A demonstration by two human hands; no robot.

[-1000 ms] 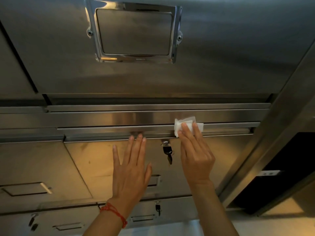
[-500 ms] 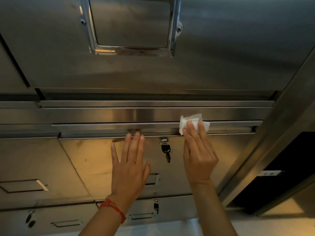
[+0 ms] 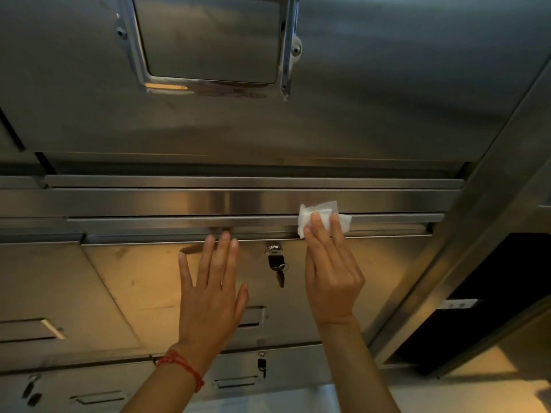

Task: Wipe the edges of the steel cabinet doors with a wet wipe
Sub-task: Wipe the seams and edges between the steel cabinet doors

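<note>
At frame centre, the right hand (image 3: 331,272) presses one white wipe (image 3: 320,217) onto the door (image 3: 343,293) top edge with straight fingers. The left hand (image 3: 211,296) lies flat, fingers spread, holding nothing. Two keys (image 3: 277,265) hang in locks.

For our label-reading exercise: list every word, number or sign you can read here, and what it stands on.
None can be read.
The chrome frame on the upper door shows faint marks along its lower edge, too blurred to read.
The key and wipe show no text.

I can't read any text, labels or numbers anywhere; the steel cabinet doors (image 3: 387,99) are bare.
</note>
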